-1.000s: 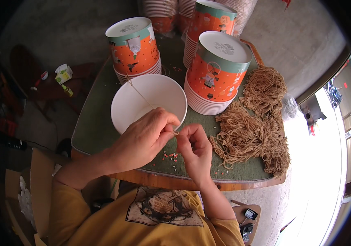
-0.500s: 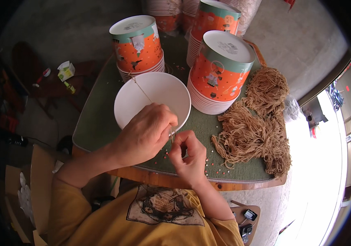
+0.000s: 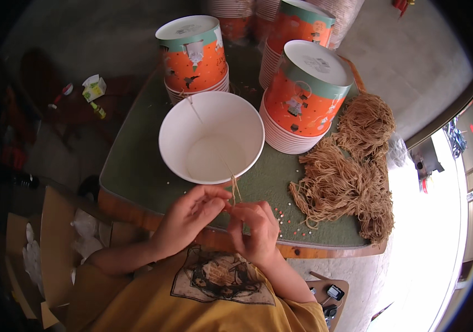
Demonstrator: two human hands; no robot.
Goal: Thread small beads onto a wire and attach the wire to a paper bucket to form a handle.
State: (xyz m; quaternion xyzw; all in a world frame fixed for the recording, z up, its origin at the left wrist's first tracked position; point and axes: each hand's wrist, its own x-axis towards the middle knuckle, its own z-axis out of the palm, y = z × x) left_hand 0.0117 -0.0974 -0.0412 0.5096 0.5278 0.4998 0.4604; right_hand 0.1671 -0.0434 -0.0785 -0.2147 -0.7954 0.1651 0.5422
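Observation:
A white paper bucket (image 3: 214, 152) stands upright on the table, its mouth toward me. Tan cord (image 3: 235, 188) passes at its near rim, and another bit of cord (image 3: 192, 105) shows at the far rim. Just in front of the bucket, my left hand (image 3: 192, 217) has its thumb and forefinger closed by the cord, seemingly pinching its end. My right hand (image 3: 254, 228) is beside it, fingers bent and pinched on the same cord. Their fingertips nearly meet, and the exact grip of each is partly hidden.
Upturned stacks of orange and green paper buckets (image 3: 308, 94) stand behind and right, with another stack (image 3: 195, 61) at the back left. Bundles of tan cord (image 3: 338, 182) lie on the table's right side. Small punched dots (image 3: 289, 221) are scattered nearby. An open cardboard box (image 3: 56, 249) sits lower left.
My left hand has come down from over the bucket's near rim to beside my right hand. The cord it drew tight across the bucket's mouth is no longer stretched there.

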